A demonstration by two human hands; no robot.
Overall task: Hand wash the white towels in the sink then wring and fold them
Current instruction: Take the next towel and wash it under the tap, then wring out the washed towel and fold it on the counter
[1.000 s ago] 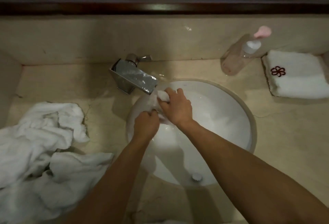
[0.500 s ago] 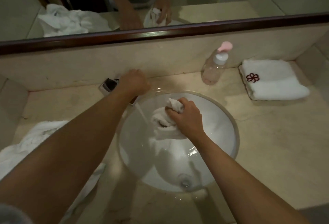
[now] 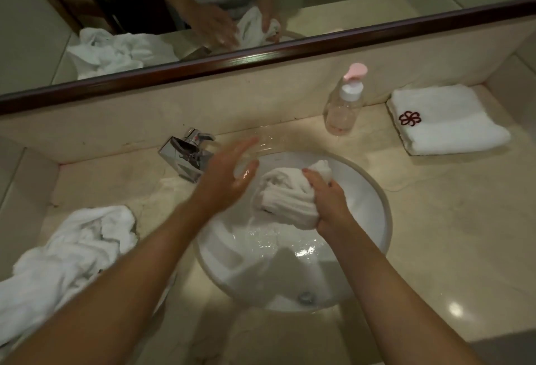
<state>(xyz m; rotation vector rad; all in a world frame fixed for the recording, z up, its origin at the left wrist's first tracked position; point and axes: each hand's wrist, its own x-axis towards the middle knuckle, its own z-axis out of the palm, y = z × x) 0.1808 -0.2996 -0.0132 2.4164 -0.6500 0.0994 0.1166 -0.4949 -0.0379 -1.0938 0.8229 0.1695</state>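
Observation:
A wet, bunched white towel (image 3: 285, 196) hangs over the round white sink (image 3: 374, 199), and my right hand (image 3: 327, 199) grips it from the right side. Water drips from the towel's lower edge into the basin. My left hand (image 3: 229, 176) is blurred, with straight fingers, just left of the towel and in front of the chrome faucet (image 3: 185, 156); it holds nothing. A heap of crumpled white towels (image 3: 66, 254) lies on the counter at the left. A folded white towel with a dark red flower mark (image 3: 446, 121) lies at the back right.
A clear pump bottle with a pink top (image 3: 345, 103) stands behind the sink, near the wall. A mirror with a dark wooden frame (image 3: 261, 54) runs along the back and reflects the hands and the towels. The beige stone counter (image 3: 449, 234) stretches right of the sink.
My left hand has come off the faucet and moved right, toward the towel. My right hand has kept its hold on the towel and lifted it slightly. The camera tilted up.

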